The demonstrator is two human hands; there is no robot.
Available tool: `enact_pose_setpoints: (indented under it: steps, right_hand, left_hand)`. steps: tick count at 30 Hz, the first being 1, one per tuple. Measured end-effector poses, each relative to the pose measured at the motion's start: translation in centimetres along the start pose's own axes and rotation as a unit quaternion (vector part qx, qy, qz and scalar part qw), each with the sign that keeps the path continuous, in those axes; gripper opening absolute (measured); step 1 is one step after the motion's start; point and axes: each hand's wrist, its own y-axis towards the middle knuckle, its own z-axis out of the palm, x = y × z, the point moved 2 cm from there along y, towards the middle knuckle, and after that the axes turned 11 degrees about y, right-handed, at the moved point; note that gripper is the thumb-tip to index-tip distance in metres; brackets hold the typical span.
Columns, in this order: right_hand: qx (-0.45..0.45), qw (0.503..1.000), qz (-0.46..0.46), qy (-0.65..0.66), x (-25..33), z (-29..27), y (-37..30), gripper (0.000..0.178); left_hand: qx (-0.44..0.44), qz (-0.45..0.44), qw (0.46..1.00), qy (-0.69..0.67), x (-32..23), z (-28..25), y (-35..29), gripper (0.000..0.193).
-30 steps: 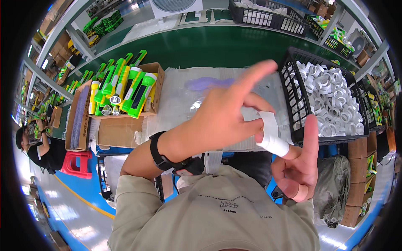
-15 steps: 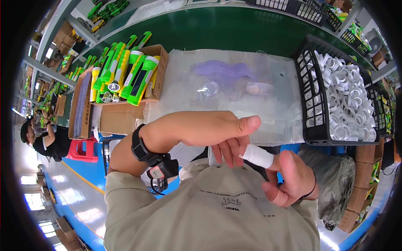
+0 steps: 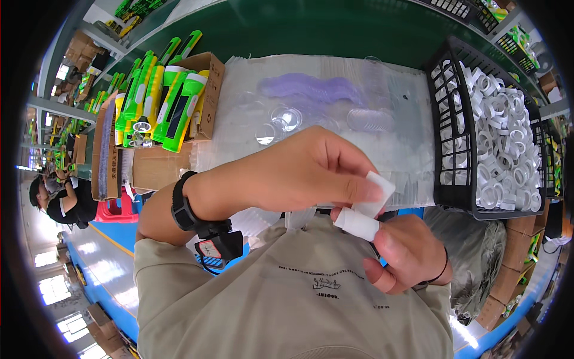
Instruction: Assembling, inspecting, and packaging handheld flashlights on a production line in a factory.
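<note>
My left hand [image 3: 311, 173] reaches across in front of my chest, its thumb and fingers pinched on a strip of white tape [image 3: 378, 190]. Close beneath it is my right hand [image 3: 412, 251], thumb out and fingers apart and bent, with nothing in its palm. White tape [image 3: 357, 225] wraps one finger of that hand like a sleeve. The strip stands up beside this wrapping; whether the two are one piece I cannot tell. Beyond my hands, clear round discs [image 3: 287, 118] and a purple-tinted row of discs [image 3: 311, 88] lie on the plastic-covered worktop [image 3: 409, 128].
At the left, a cardboard box [image 3: 210, 99] holds green and yellow flashlights [image 3: 179, 113]. A black crate [image 3: 445, 137] full of white rings [image 3: 499, 143] stands at the right, above a grey plastic bag [image 3: 472, 257]. Far left, a person [image 3: 66, 200] is near a red stool [image 3: 116, 209].
The left hand has turned and its fingers have closed on the white strip, now raised beside the wrapped finger. The right hand stays nearly in place. The view has shifted slightly.
</note>
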Motion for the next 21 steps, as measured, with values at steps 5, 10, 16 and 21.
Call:
enact_pose_setpoints:
  steps: [5, 10, 16, 21]
  right_hand:
    - [-0.019, 0.997, -0.022, -0.069, -0.7, 0.1, 0.3, 0.083]
    - [-0.051, 0.998, 0.041, 0.010, -1.1, 0.5, -0.9, 0.088]
    - [-0.017, 0.984, 0.090, 0.151, -1.3, 0.2, -1.0, 0.094]
    - [-0.026, 0.964, 0.135, 0.227, -1.2, -0.3, -0.5, 0.095]
  left_hand:
    - [-0.072, 0.010, 0.997, 0.038, -0.5, -0.5, -0.1, 0.015]
    - [-0.122, 0.032, 0.991, 0.052, -0.7, 0.1, -1.3, 0.015]
    - [-0.137, 0.181, 0.946, 0.231, -0.4, 0.2, -1.8, 0.016]
    - [-0.120, 0.236, 0.903, 0.337, -0.9, 1.0, -2.6, 0.021]
